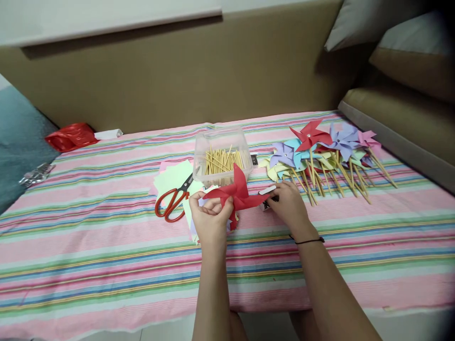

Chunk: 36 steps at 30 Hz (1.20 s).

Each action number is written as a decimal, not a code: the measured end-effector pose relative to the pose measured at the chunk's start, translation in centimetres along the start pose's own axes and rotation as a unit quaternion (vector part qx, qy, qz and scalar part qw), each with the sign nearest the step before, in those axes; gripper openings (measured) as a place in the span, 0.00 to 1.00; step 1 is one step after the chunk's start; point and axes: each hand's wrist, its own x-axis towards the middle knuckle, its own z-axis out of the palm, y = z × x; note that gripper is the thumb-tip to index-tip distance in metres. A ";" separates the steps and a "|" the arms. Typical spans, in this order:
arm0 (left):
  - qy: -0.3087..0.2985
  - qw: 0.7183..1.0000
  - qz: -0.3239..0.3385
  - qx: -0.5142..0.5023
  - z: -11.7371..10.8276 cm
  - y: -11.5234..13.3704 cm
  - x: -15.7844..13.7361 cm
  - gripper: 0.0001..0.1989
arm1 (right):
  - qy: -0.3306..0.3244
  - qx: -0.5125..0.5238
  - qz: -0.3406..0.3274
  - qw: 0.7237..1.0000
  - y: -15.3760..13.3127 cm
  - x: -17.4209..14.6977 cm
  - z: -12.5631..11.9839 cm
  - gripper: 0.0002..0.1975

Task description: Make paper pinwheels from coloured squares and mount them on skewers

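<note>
left hand point(209, 220) pinches pinwheel point(237, 190); at its 3 o'clock, right hand point(290, 204) grips probably a stapler point(267, 190).

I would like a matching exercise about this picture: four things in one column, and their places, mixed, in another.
Column one
1. The nearest red pinwheel
2. The scissors
3. The loose wooden sticks
4. The pinwheels on sticks

Column two
A. Inside the clear box
B. To the right of the clear box
C. Held by the left hand
D. Partly on the paper sheets

Right pairs: 1-C, 2-D, 3-A, 4-B.
</note>
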 end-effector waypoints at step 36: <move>0.023 0.999 -0.033 -0.023 1.1 0.6 0.4 0.30 | 0.025 0.032 -0.016 0.999 0.3 -0.8 0.1 0.09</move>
